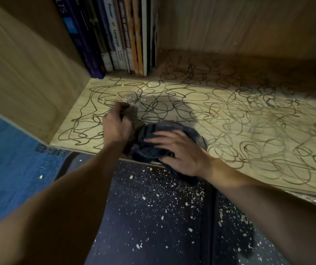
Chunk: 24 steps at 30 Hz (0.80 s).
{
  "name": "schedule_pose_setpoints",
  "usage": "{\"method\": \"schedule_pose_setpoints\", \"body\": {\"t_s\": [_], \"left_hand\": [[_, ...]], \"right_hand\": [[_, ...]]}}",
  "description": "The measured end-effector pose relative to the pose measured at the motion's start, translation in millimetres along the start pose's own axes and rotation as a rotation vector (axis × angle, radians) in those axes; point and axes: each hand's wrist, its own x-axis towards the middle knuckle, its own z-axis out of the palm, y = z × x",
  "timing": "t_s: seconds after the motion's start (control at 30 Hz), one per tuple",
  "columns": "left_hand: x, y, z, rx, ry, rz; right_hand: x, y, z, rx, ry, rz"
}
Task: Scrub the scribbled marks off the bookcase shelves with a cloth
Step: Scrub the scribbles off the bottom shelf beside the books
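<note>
That dark cloth (164, 142) is soft and floppy, bunched at the shelf's (268, 150) front edge with a tail drooping over. Right hand (180, 152) lies flat on it, fingers spread. Left hand (118, 124) is curled just beside it; can't tell if it's pinching anything. I'd grab the bunched middle, not the tail.

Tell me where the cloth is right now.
In the head view, the dark cloth lies bunched at the front edge of the scribbled shelf, lower centre, under the right hand and just right of the left hand.
</note>
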Motion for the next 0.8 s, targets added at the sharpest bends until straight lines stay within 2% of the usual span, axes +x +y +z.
{"method": "schedule_pose_setpoints", "body": {"t_s": [0.1, 0.2, 0.27, 0.37, 0.43, 0.5, 0.57, 0.67, 0.73, 0.8], "left_hand": [[1, -1, 2, 0.02, 0.022, 0.013], [0, -2, 3, 0.029, 0.003, 0.018], [-1, -1, 3, 0.034, -0.018, 0.036], [-2, 4, 3, 0.065, -0.009, 0.079], [-2, 5, 3, 0.094, 0.003, 0.073], [1, 4, 4, 0.111, -0.009, 0.047], [5, 2, 6, 0.151, -0.042, 0.068], [7, -2, 13, 0.261, -0.096, 0.196], [6, -5, 17, 0.361, -0.094, 0.275], [6, -6, 18, 0.356, -0.084, 0.3]], "right_hand": [[-8, -10, 10, 0.024, -0.013, -0.108], [-8, -12, 2, 0.208, 0.083, -0.051], [1, -11, -16, 0.422, 0.291, 0.173], [22, 14, -61, 0.925, 0.745, 0.632], [33, 44, -92, 0.931, 0.979, 0.791], [38, 74, -114, 0.752, 1.055, 0.924], [44, 94, -124, 0.597, 1.022, 0.991], [57, 106, -114, 0.306, 0.691, 1.066], [65, 96, -85, 0.027, 0.423, 0.953], [71, 84, -51, -0.16, 0.234, 0.724]]}}
